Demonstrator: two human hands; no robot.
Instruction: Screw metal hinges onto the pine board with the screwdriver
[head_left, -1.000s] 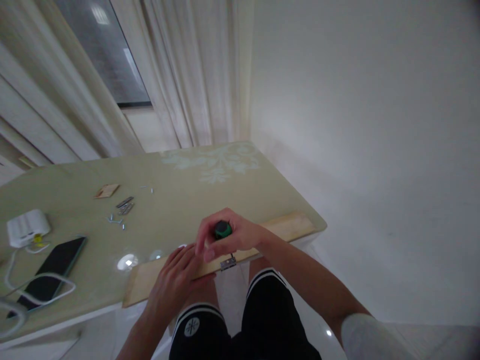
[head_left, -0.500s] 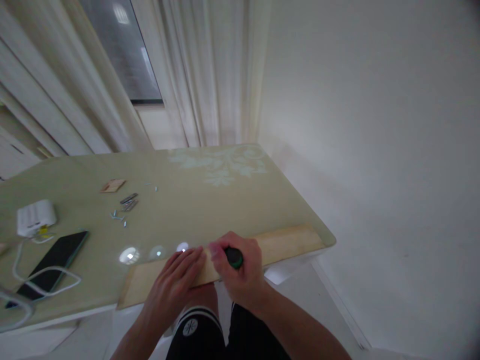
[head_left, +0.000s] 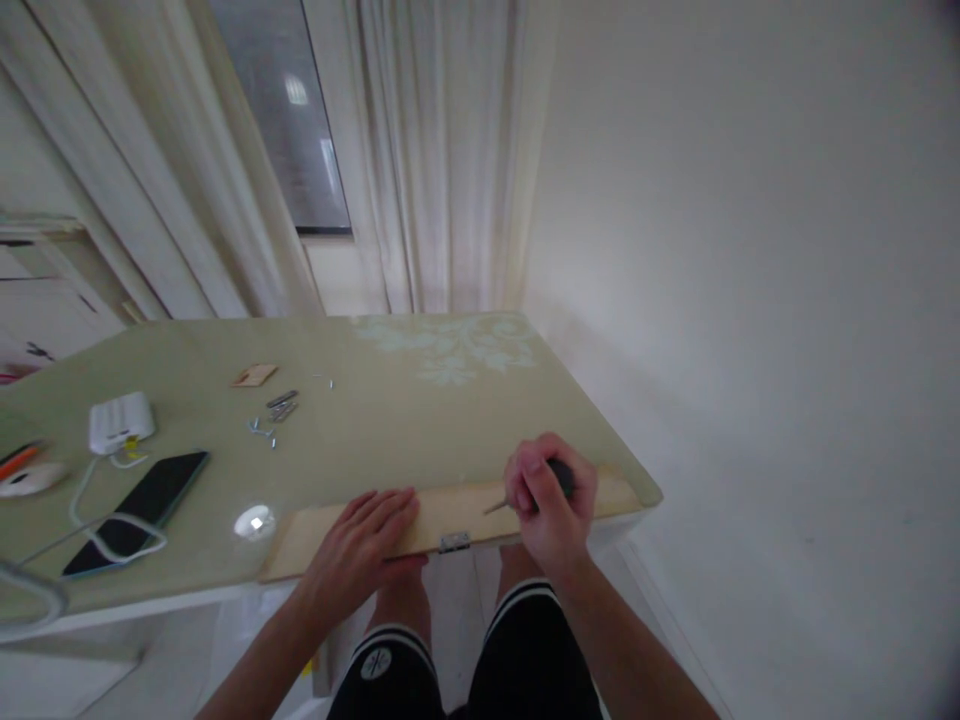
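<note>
A long, pale wooden board [head_left: 330, 522] lies along the table's front edge. My left hand [head_left: 367, 535] grips its left part, fingers laid over the top and thumb at the front edge. On that front edge sits a small metal hinge [head_left: 454, 542], just right of my left hand. My right hand [head_left: 551, 505] is closed around the dark handle of a screwdriver [head_left: 561, 480]. Its thin shaft points left over the board, with the tip up and to the right of the hinge, apart from it. Whether the tip touches the wood I cannot tell.
On the left of the table [head_left: 420, 430] are several screws [head_left: 261, 430], metal hinges [head_left: 283, 405], a small wooden piece [head_left: 255, 375], a phone [head_left: 142, 510], a white charger [head_left: 121, 422] and its looping cable [head_left: 75, 510]. A wall [head_left: 750, 350] stands at the right.
My right hand has moved right with the screwdriver, away from the spot beside my left hand. The hinge and the screwdriver's shaft now show. My left hand stays on the board.
</note>
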